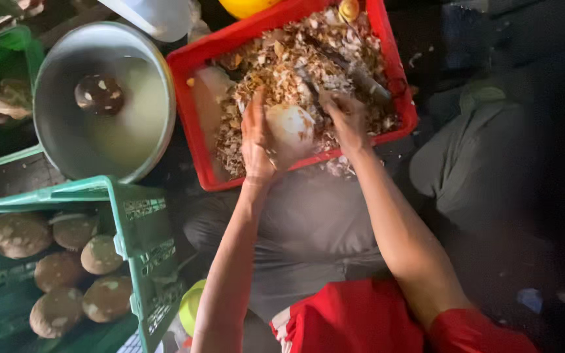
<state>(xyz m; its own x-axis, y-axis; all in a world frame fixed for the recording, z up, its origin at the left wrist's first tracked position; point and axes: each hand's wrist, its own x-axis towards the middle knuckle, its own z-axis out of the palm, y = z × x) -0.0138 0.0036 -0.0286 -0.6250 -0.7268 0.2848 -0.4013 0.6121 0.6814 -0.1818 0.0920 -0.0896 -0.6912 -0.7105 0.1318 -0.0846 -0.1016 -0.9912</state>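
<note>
No packages, signs or screens are visible. Pale rectangular labels point(145, 208) sit on the green crate point(132, 261) wall, lower left.

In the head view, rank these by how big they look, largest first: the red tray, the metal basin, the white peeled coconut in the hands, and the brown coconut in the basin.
1. Red tray, edging out
2. Metal basin
3. White peeled coconut, held by the left hand
4. Brown coconut, only slightly smaller
</note>
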